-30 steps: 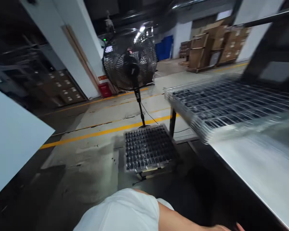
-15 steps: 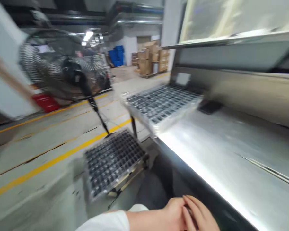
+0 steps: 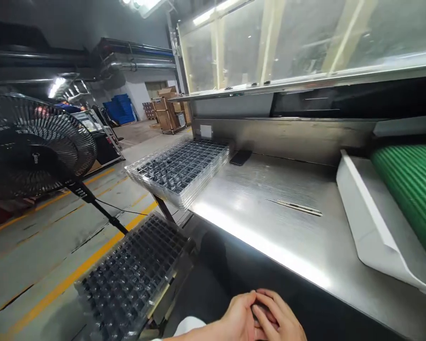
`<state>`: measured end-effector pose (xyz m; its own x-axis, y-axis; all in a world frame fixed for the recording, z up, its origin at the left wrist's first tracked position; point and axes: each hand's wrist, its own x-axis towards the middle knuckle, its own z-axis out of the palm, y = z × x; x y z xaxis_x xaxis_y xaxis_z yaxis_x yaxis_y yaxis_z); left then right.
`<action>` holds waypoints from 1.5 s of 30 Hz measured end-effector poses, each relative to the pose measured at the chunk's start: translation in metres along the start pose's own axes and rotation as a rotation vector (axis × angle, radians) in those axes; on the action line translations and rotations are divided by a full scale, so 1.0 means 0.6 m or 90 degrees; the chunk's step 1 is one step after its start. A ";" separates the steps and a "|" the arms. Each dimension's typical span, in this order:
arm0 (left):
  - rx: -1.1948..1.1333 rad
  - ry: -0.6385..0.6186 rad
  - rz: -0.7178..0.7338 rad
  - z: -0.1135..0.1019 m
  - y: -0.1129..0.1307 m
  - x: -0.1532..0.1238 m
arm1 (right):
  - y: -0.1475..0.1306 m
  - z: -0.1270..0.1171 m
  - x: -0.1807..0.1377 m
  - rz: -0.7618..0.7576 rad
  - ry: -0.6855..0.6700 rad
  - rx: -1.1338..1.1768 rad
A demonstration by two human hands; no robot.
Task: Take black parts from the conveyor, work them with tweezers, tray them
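So my left hand (image 3: 238, 315) and right hand (image 3: 282, 317) are tucked together just off the near edge of the steel worktop (image 3: 234, 227), fingers curled against each other. There's a dark gap in the middle, and honestly I can't tell if something's pinched in there or it's just shadow, so I won't call either hand gripping or let go. My guess is they're parked like that because it keeps them out of the way but close to the work.

Nearest tool is a pair of tweezers (image 3: 294, 205), lying flat between the near and far edges, right of the middle. Thin end points left, thicker end right, probably so it's easy to pick up. They look slim, shiny and straight.

The upper tray stack (image 3: 179, 168) fills the left end of the surface, up to the near-left corner, I'd guess to leave working room on its right. Clear plastic, several layers deep going by the edges, with a grid of pockets that look dark inside; too small to say what's in them. A phone (image 3: 240, 157) sits just right of it by the far edge. The white guard (image 3: 365, 222) stands along the right end, presumably to fence off the green belt (image 3: 412, 175).
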<state>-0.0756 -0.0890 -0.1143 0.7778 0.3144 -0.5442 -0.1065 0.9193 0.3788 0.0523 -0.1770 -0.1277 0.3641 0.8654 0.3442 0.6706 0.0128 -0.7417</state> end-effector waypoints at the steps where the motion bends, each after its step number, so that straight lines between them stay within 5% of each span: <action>1: 0.005 0.007 0.020 0.003 -0.002 -0.005 | -0.008 -0.001 0.002 0.024 -0.007 0.027; 4: 0.010 0.027 0.064 0.015 -0.007 -0.013 | -0.036 -0.009 0.008 0.068 -0.025 0.083; 10: 0.107 0.041 0.106 0.065 0.016 -0.051 | -0.127 -0.069 0.033 0.077 0.070 0.186; 17: 0.310 -0.127 0.305 0.165 0.146 -0.115 | -0.221 -0.164 0.130 0.229 0.105 0.405; 23: 0.403 -0.237 0.442 0.199 0.216 -0.104 | -0.245 -0.175 0.202 0.326 0.056 0.590; 40: 0.267 -0.197 0.309 0.195 0.235 -0.058 | -0.229 -0.149 0.238 0.283 0.073 0.451; 45: 0.273 -0.158 0.256 0.204 0.223 -0.055 | -0.220 -0.157 0.228 0.030 0.132 0.130</action>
<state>-0.0398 -0.0052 0.0461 0.8542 0.5041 -0.1271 -0.2031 0.5486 0.8110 0.0744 -0.1078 0.0716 0.5301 0.7469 0.4015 0.5133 0.0943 -0.8530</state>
